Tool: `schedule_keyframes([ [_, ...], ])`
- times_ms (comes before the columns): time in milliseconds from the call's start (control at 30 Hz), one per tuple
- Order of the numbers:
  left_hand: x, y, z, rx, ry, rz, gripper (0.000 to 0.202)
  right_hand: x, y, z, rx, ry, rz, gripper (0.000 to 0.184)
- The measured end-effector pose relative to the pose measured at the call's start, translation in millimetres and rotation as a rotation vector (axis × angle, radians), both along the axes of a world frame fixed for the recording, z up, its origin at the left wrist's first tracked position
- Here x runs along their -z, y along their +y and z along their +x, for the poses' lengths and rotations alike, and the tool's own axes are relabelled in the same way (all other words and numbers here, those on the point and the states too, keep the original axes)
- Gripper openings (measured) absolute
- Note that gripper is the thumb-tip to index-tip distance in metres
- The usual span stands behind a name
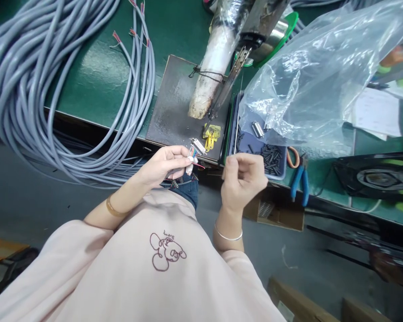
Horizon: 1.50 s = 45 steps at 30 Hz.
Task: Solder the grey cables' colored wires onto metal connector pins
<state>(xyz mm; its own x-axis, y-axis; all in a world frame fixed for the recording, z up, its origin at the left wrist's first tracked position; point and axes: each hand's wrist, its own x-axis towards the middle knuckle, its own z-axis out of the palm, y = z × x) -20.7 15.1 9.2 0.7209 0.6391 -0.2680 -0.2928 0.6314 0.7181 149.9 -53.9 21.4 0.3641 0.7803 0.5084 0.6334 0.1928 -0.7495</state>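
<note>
My left hand [168,164] is closed around the end of a grey cable, whose coloured wires run into a small metal multi-pin connector [198,146] at the fingertips. My right hand [243,176] is pinched on a thin strand of solder wire [237,120] that rises straight up from the fingers. Both hands hover at the front edge of the bench, just before a dark metal plate [174,103]. A soldering iron [231,78] is fixed over that plate beside a white wrapped roll [213,67], its tip pointing down at a yellow clip [211,135].
A big coil of grey cables [47,89] covers the green bench [97,76] at left. A blue tray [272,161] of small black parts sits under a clear plastic bag [315,71]. Blue-handled pliers [300,179] and a black fan [379,176] lie right; cardboard boxes below.
</note>
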Motion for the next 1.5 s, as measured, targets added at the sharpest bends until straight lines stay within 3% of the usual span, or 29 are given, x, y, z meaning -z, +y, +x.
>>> schedule_keyframes([
  [67,1.0,0,0,-0.003,0.006,0.034,0.036,-3.2,-7,-3,-0.021,-0.028,-0.079,0.023],
  [133,1.4,-2,1,0.000,0.027,0.081,0.037,-7.1,-11,-6,-0.150,-0.053,-0.230,0.024],
  [233,1.4,-7,4,-0.094,0.100,0.151,0.037,-7.9,-10,-8,-0.267,-0.065,-0.315,0.021],
  [400,1.0,-18,9,-0.315,0.200,0.336,0.026,-3.8,-7,-4,-0.249,-0.340,-0.152,0.014],
  [500,1.4,-20,9,-0.290,0.219,0.476,0.013,-6.9,-5,2,-0.272,-0.515,-0.065,0.013],
  [600,1.3,-19,9,-0.265,0.272,0.559,0.013,-9.4,-5,6,-0.298,-0.542,-0.021,0.014],
  [667,0.8,-19,9,-0.277,0.316,0.594,0.013,-9.0,-6,7,-0.273,-0.466,-0.009,0.015],
  [833,0.5,-21,13,-0.308,0.379,0.693,0.011,-5.3,-5,8,0.053,-0.017,-0.034,0.024],
  [1000,1.4,-19,11,-0.339,0.332,0.942,0.006,-1.5,5,8,-0.203,0.160,-0.307,0.026],
  [1200,1.6,-15,6,-0.394,0.239,1.158,0.009,0.5,10,9,-0.349,0.446,-0.373,0.033],
  [1333,4.6,-16,8,-0.368,0.235,1.053,0.010,0.8,9,6,-0.356,0.510,-0.379,0.032],
  [1500,6.8,-15,15,-0.315,0.267,0.587,0.012,-4.8,4,-2,-0.045,0.076,-0.170,0.018],
])
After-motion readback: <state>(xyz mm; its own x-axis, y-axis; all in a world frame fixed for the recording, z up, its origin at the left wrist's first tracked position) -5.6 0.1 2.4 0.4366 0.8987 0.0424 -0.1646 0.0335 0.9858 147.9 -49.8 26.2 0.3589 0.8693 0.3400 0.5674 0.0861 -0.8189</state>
